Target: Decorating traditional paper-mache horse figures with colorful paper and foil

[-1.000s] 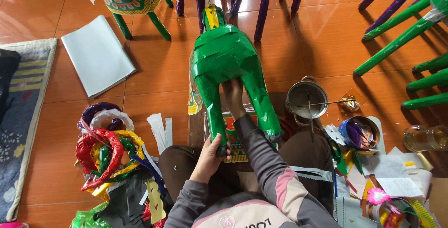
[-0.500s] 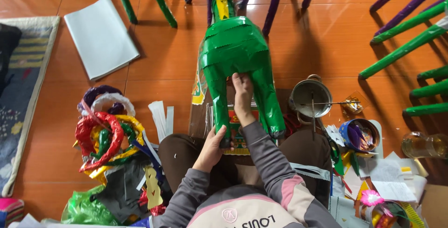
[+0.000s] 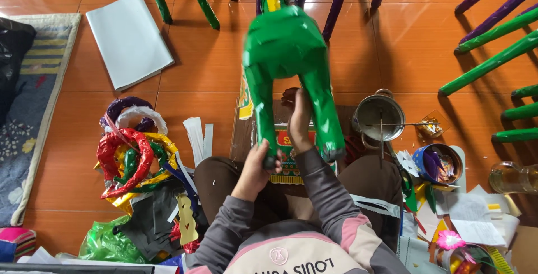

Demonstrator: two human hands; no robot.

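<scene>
A shiny green paper animal figure (image 3: 288, 50) stands upright in front of me, its two legs pointing down toward my lap. My left hand (image 3: 259, 165) grips the foot of the figure's left leg. My right hand (image 3: 300, 120) reaches up between the two legs, its fingers pressed flat against the underside of the body. A printed red, green and yellow sheet (image 3: 288, 153) lies under the figure on my knees.
A heap of coloured foil rings (image 3: 129, 151) lies at left, with white paper strips (image 3: 199, 137) beside it. A white sheet (image 3: 128, 38) lies farther off. A metal pot (image 3: 380, 117), a blue tub (image 3: 438, 165) and paper scraps sit at right. Green and purple wrapped sticks (image 3: 487, 33) stand around.
The green figure has risen higher in view and sits more upright. My right hand has slid further up between its legs. My left hand stays on the left foot.
</scene>
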